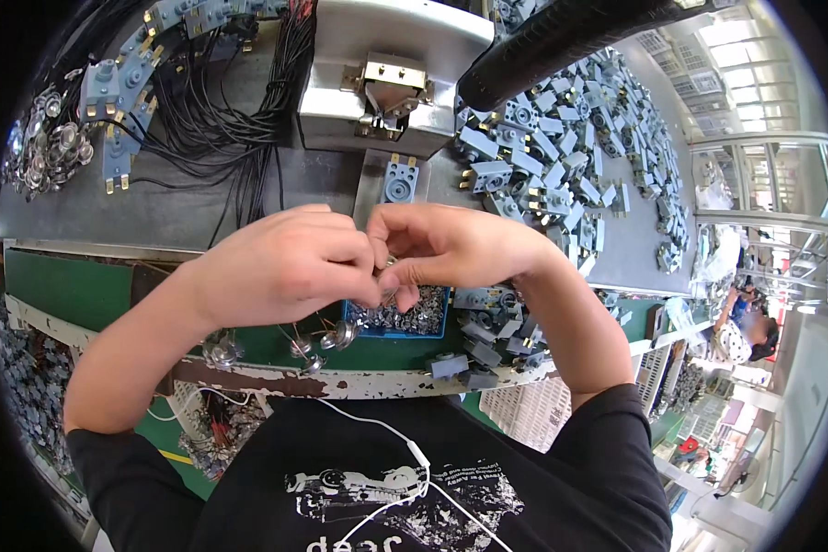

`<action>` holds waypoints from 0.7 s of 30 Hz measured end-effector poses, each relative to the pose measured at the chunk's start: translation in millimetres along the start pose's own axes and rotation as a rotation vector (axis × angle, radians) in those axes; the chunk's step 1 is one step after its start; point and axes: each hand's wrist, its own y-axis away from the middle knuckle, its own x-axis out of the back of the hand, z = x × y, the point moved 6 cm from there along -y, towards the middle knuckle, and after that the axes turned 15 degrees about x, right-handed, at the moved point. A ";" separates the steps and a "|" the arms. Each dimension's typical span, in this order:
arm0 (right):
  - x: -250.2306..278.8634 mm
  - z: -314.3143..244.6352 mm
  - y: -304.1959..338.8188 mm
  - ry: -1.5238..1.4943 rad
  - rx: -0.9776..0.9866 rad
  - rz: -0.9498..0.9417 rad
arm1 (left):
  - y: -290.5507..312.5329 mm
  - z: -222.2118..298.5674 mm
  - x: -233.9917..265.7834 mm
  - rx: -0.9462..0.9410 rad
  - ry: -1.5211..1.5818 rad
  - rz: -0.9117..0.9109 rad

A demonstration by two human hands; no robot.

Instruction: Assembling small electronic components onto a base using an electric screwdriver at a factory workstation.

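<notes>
My left hand point(294, 262) and my right hand point(455, 247) meet at their fingertips in front of the metal fixture. Both are closed in a pinch around something small, and a bit of metal shows between the fingers; its kind is hidden. Below them lies a blue tray point(447, 318) filled with small metal pieces point(414, 317). Several shiny round metal parts with thin leads point(340, 335) rest on the green surface below my left hand. Just beyond my fingers, a grey-blue plastic block point(400, 182) with brass prongs sits in the fixture's slot.
The steel fixture point(391, 92) stands at the back centre, beside a thick black tube point(561, 46). Loose grey-blue blocks point(561, 147) are heaped at right. Black cables point(207, 129) with blocks and a pile of round metal parts point(46, 147) lie at left. A person point(749, 336) is far right.
</notes>
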 end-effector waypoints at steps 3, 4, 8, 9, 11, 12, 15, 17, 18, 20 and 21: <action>14.3 -33.6 24.0 0.494 0.087 0.264 | 5.4 1.5 10.1 0.189 0.043 0.197; 19.5 -39.8 41.1 0.498 0.263 0.439 | 3.9 -0.3 21.4 0.301 0.049 0.333; 18.0 -63.8 69.8 0.421 0.464 0.825 | -13.0 -7.8 45.1 0.464 0.120 0.532; 17.8 -71.6 74.4 0.461 0.600 0.944 | -14.7 -13.8 44.5 0.530 0.169 0.519; 13.3 -79.5 75.4 0.557 0.724 0.988 | -15.8 -15.2 36.4 0.537 0.158 0.490; 8.9 -87.4 79.9 0.656 0.844 1.020 | -15.6 -16.3 31.5 0.549 0.151 0.469; 0.0 -67.7 57.5 0.968 0.591 0.818 | -13.2 -11.5 33.8 0.555 0.099 0.412; -2.9 -39.8 37.3 1.212 0.464 0.739 | -13.4 -8.8 34.6 0.550 0.077 0.362; -1.9 -29.8 35.8 1.293 0.459 0.754 | -15.3 -7.6 31.4 0.531 0.056 0.343; 4.9 -16.6 32.9 1.289 0.386 0.718 | -14.5 -5.8 28.7 0.523 0.029 0.324; 5.7 -16.6 33.1 1.317 0.398 0.711 | -15.0 -3.4 29.2 0.495 -0.005 0.337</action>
